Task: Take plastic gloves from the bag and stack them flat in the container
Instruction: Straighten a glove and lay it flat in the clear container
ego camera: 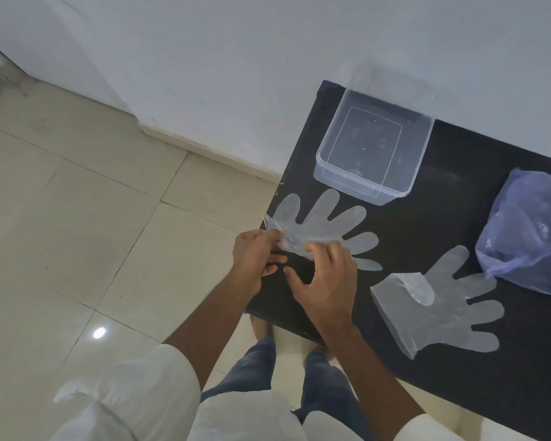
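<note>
Both hands at glove [326, 222] cuff, near table [427, 192] left edge; left hand [255, 254] pinches cuff corner, fingers narrow on film; right hand [326, 280] fingertips press cuff, other fingers spread
Glove lies flat, fingers fanned toward box [372, 144]; box looks empty
Second glove [439, 305] flat nearby; bag [531, 237] at right edge
Advice, judged: smooth cuff first, lift by two cuff corners, keep film taut, lay down without folding fingers; thin film clings and creases easily
</note>
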